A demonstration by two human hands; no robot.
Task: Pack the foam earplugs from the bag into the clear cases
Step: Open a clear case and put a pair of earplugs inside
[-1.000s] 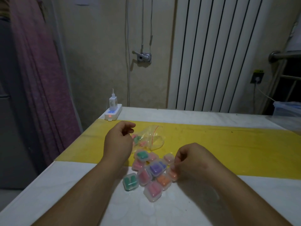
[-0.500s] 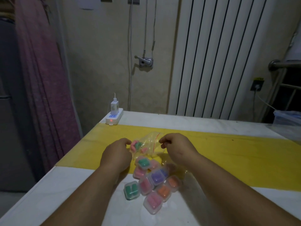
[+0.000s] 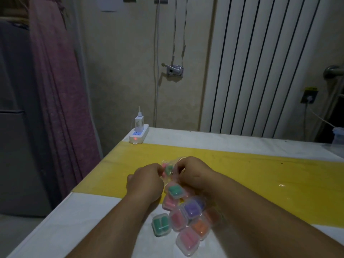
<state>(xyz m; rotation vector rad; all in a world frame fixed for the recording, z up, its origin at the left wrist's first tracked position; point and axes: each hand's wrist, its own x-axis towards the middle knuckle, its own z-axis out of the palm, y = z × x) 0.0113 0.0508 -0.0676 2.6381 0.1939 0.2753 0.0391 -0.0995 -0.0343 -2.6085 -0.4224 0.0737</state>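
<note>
No readable brand or label is found on the task's things. The markings on the white power strip [image 3: 138, 136] at the bench's far left corner are too small to be read; only a blue-lit panel and a red light can be made out, with a white charger [image 3: 139, 121] plugged in on top.

A small clear bag [image 3: 174, 165] is held up between the two hands above the yellow strip [image 3: 260, 175] of the bench [image 3: 89, 220]. The left hand [image 3: 147, 181] is curled, its fingers [image 3: 157, 168] closed against the bag's left edge. The right hand [image 3: 193, 174] is curled likewise, its fingers [image 3: 181, 163] pinched on the bag's right edge. The fingertips themselves are mostly hidden behind the knuckles.

Pink and green foam earplugs [image 3: 168, 170] are seen through the plastic, in the narrow gap between the two sets of fingers.

The clear cases [image 3: 186, 218] are heaped together just nearer the person, below and between the wrists. Each visible one is already filled: green, purple, pink and orange plugs are seen inside. One green case [image 3: 175, 190] lies directly under the bag, close beside the right wrist.

A white ribbed radiator [image 3: 260, 71] is mounted on the wall behind.
</note>
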